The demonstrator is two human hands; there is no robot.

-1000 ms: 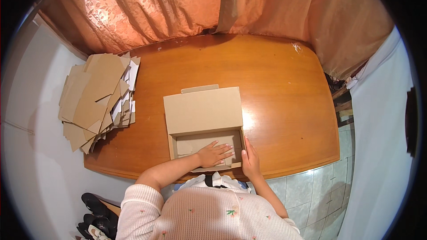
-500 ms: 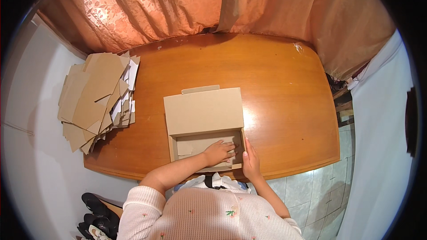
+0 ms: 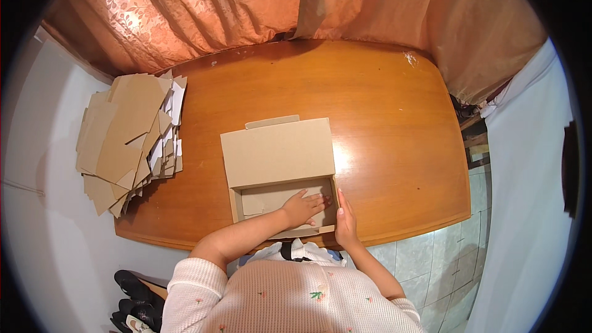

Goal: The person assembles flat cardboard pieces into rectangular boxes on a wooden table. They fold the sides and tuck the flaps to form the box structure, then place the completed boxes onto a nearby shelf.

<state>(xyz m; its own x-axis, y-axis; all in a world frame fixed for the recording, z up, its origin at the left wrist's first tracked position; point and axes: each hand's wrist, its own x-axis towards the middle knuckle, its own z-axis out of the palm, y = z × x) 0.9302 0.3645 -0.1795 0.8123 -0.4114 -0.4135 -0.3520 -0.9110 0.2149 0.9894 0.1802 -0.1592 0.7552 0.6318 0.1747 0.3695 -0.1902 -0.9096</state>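
Note:
A brown cardboard box [image 3: 277, 153] stands near the table's front edge, its lid raised and leaning to the far side, with a narrow tuck flap at the lid's top. My left hand [image 3: 302, 208] is inside the box, fingers spread and reaching toward the right inner wall. Against the outside of that same right wall lies my right hand [image 3: 346, 222], its fingers stretched out along the cardboard. The wall sits between the two hands. My left forearm crosses over the box's front edge and hides part of it.
A pile of flat cardboard pieces [image 3: 126, 139] lies on the wooden table [image 3: 394, 142] at the left, slightly over its edge. Orange curtains [image 3: 203, 6] hang behind the table. Dark footwear [image 3: 139, 299] rests low at the left; tiled floor [image 3: 425, 265] shows at the right.
The whole view has shifted slightly, so the table and box appear a little further left. Inside the box, my left hand has edged up along the right inner wall.

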